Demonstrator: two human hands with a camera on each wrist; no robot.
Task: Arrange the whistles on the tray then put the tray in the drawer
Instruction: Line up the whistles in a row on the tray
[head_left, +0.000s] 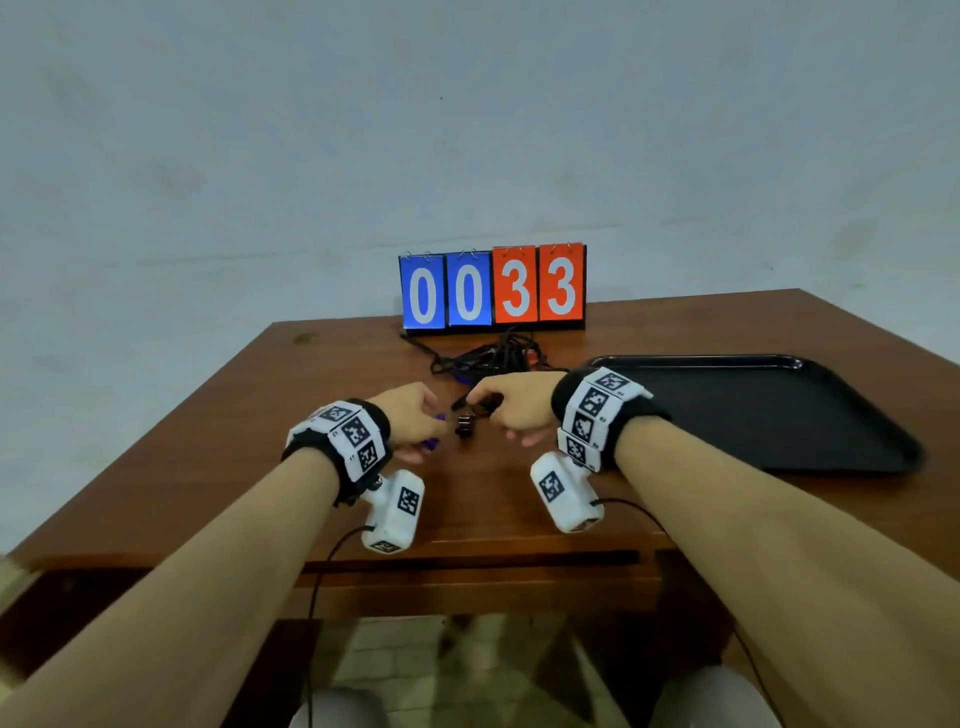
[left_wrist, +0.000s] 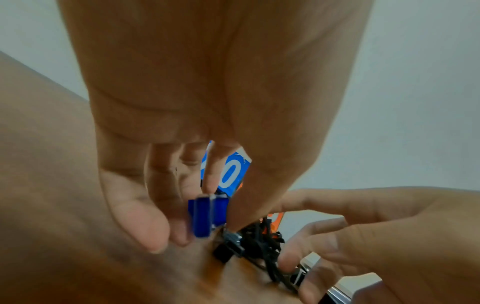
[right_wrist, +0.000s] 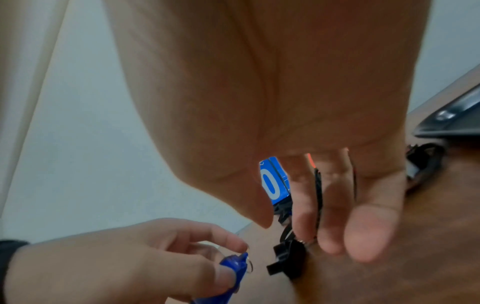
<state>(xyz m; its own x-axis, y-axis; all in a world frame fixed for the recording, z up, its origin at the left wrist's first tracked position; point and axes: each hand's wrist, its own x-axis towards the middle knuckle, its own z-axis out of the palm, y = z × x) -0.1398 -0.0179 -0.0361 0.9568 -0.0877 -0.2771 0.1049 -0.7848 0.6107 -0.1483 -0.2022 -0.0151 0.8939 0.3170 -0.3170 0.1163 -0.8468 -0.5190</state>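
My left hand (head_left: 423, 423) pinches a blue whistle (left_wrist: 206, 216) between thumb and fingers just above the table; the whistle also shows under that hand (right_wrist: 231, 272). Right beside it my right hand (head_left: 483, 405) holds a black cord (right_wrist: 318, 201) between its fingers. A black whistle (head_left: 465, 423) hangs from that cord and touches the wood (right_wrist: 288, 260). Behind the hands lies a tangle of more whistles and cords (head_left: 493, 358). The black tray (head_left: 779, 415) sits bare at the right.
A flip scoreboard (head_left: 493, 288) reading 0033 stands at the table's far edge against the wall. The wooden table (head_left: 208, 467) has a shut drawer front (head_left: 467, 569) under its near edge. Thin black cables hang from both wrist cameras.
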